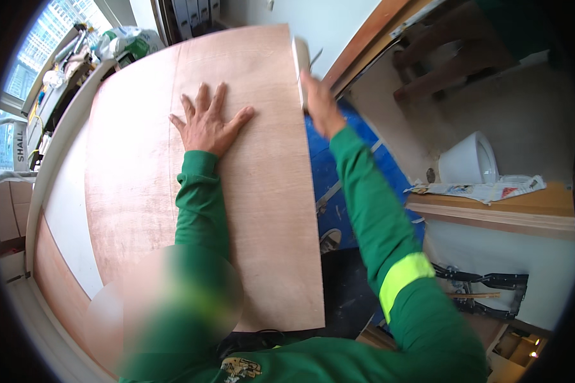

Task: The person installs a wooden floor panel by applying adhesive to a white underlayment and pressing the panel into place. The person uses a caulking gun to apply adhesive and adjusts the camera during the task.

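My left hand (209, 124) lies flat on a large sheet of plywood (262, 210), its fingers spread wide. At the sheet's far right edge, my right hand (321, 105) is closed on a long, pale, roller-shaped tool (299, 60) that runs along the edge. A thin dark rod (316, 57) sticks out just beyond my right fingers. Motion blurs that hand a little, and its grip hides part of the tool, so its exact kind cannot be made out. The plywood has a light pinkish-brown face with a faint lengthwise line left of centre.
Under the sheet are a white panel (73, 204) and a pale curved rim (41, 191). Blue sheeting (338, 191) covers the floor to the right, beside a white toilet-like fixture (469, 159) and a wooden ledge (492, 210). Plastic bags (131, 43) lie far left by the window.
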Motion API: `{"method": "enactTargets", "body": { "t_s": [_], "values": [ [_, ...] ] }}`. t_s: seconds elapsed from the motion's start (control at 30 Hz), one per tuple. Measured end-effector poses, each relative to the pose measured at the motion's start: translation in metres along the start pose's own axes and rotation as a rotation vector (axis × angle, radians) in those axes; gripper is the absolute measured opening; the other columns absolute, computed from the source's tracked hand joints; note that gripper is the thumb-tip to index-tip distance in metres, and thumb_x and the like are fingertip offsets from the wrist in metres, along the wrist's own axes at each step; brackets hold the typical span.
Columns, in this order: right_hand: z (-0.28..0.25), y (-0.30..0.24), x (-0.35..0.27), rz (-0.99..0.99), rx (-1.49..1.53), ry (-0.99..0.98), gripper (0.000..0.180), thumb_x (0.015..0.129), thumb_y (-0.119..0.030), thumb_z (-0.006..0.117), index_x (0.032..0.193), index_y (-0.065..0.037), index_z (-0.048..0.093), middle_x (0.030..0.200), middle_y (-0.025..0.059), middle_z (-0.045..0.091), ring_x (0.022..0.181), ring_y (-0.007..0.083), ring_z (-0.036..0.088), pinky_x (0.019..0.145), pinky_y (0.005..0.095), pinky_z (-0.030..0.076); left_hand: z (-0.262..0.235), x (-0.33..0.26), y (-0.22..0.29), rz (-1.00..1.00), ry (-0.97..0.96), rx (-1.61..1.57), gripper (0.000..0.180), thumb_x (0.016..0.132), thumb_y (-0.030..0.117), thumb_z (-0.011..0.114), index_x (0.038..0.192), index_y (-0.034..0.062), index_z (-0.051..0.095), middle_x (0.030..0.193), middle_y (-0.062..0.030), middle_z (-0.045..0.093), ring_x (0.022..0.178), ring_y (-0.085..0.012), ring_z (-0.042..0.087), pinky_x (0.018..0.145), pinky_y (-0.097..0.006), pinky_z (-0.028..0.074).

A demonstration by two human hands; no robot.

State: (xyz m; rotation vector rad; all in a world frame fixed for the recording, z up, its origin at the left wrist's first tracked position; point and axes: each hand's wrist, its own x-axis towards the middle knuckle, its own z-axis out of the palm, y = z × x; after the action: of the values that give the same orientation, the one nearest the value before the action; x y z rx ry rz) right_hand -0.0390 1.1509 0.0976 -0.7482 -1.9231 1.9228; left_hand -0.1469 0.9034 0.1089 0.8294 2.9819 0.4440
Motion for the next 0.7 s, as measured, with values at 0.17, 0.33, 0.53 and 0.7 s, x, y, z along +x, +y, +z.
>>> {"method": "enactTargets", "body": {
  "t_s": [0.17, 0.33, 0.53, 0.7],
  "values": [
    [-0.015, -0.014, 0.168, -0.088, 0.09, -0.065, 0.067, 0.114, -0.052, 0.054, 0.148, 0.006, 0.057, 0.131, 0.0149, 0.073, 0.114, 0.0259, 0.071, 0.1, 0.0405, 0.057, 0.018, -0.005, 0.002, 0.059, 0.017, -0.043, 0.121, 0.075, 0.107, 0.047, 0.169, 0.0322, 0.045, 0.181, -0.0128, 0.031, 0.169, -0.0477, 0.011, 0.126, -0.084, 0.002],
    [-0.007, -0.034, 0.206, 0.023, 0.034, -0.133, 0.055, 0.112, -0.051, 0.055, 0.122, 0.001, 0.069, 0.105, 0.01, 0.071, 0.087, 0.0211, 0.067, 0.074, 0.0394, 0.054, 0.019, -0.006, -0.002, 0.033, 0.071, -0.04, 0.125, 0.069, 0.11, 0.049, 0.168, 0.0321, 0.048, 0.18, -0.0131, 0.031, 0.168, -0.0476, 0.012, 0.126, -0.084, 0.0],
    [0.012, 0.005, 0.025, -0.097, 0.048, 0.018, 0.065, 0.115, -0.044, 0.05, 0.143, 0.014, 0.059, 0.127, 0.0191, 0.072, 0.117, 0.0233, 0.068, 0.097, 0.0371, 0.055, 0.017, -0.006, -0.003, 0.002, 0.054, -0.053, 0.126, 0.069, 0.109, 0.052, 0.168, 0.0313, 0.048, 0.179, -0.0142, 0.033, 0.169, -0.0474, 0.012, 0.126, -0.084, 0.0],
    [0.004, -0.019, 0.128, -0.04, 0.05, -0.053, 0.065, 0.114, -0.045, 0.053, 0.139, 0.015, 0.061, 0.127, 0.0191, 0.072, 0.12, 0.0226, 0.067, 0.103, 0.0369, 0.054, 0.02, -0.007, 0.002, 0.074, 0.058, -0.058, 0.126, 0.069, 0.109, 0.053, 0.167, 0.0302, 0.049, 0.179, -0.0147, 0.032, 0.169, -0.0472, 0.012, 0.126, -0.084, 0.0]
  ]
}}
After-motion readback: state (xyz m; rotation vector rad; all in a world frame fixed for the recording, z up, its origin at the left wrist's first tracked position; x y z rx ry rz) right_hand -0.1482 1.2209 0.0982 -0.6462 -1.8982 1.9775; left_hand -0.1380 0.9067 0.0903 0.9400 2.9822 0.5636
